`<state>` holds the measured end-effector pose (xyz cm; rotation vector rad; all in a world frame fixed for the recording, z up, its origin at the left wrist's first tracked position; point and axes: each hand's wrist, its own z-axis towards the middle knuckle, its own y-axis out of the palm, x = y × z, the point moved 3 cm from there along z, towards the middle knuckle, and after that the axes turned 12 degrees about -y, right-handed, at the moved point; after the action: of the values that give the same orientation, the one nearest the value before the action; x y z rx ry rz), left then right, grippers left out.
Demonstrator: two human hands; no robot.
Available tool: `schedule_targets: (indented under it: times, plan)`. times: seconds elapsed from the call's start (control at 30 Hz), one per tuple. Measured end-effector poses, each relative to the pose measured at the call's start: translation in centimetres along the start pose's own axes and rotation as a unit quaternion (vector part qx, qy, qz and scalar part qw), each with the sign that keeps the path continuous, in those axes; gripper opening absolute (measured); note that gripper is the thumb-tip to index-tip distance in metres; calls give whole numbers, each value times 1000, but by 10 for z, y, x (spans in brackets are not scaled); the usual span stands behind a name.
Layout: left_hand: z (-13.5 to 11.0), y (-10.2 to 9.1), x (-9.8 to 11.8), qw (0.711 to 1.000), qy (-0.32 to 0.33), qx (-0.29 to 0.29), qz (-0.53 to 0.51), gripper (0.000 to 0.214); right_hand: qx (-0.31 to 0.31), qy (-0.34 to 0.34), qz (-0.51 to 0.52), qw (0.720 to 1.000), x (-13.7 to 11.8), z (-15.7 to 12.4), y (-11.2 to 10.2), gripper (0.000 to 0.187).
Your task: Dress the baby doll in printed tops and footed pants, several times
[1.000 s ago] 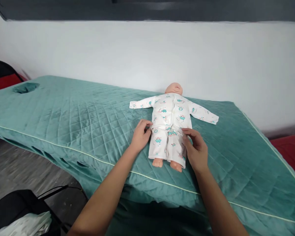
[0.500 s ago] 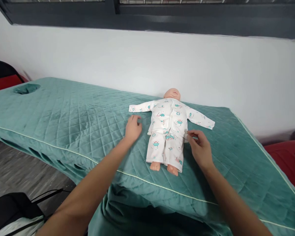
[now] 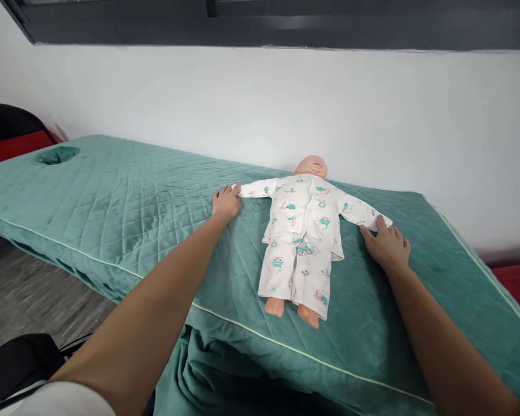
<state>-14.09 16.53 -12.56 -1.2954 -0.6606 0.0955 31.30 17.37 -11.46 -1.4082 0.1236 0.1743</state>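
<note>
A baby doll [image 3: 311, 166] lies on its back on a green quilted cover, arms spread and feet toward me. It wears a white printed long-sleeved top [image 3: 304, 209] and matching trousers [image 3: 294, 271]. My left hand [image 3: 226, 202] is at the cuff of the sleeve on the left, its fingers apart and touching the cuff's end. At the other cuff rests my right hand [image 3: 386, 245], fingers spread, with the thumb and index finger against the sleeve [image 3: 359, 211]. Both bare doll feet [image 3: 308, 316] stick out of the trouser legs.
The green quilted cover [image 3: 125, 214] lies over a long bed with a round face hole [image 3: 57, 155] at its far left. A white wall [image 3: 199, 98] stands behind, under a dark window frame [image 3: 260, 26]. Something red [image 3: 517, 283] sits beyond the right edge.
My left hand has moved up to the left cuff. My right hand has left the hem area at the doll's side and moved out to the right cuff. The view has shifted slightly.
</note>
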Motion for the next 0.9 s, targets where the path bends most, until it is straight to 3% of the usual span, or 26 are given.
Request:
schedule_targets:
  times: [0.2,0.47,0.7,0.9]
  plan:
    - [-1,-1,-3,999,-21,30,-20,55,33,-10,24,999,7,8,0,70]
    - [-8,-5,-5,994,-63,81,-43,54,96,27,68,993,2,-3,-9,73]
    - [-5,-6,-5,996,-45,60,-43,44,85,45,64,993,1,-5,-12,66]
    - [-1,-4,-5,997,-41,59,-37,41,51,10,23,998,0,-5,-8,63]
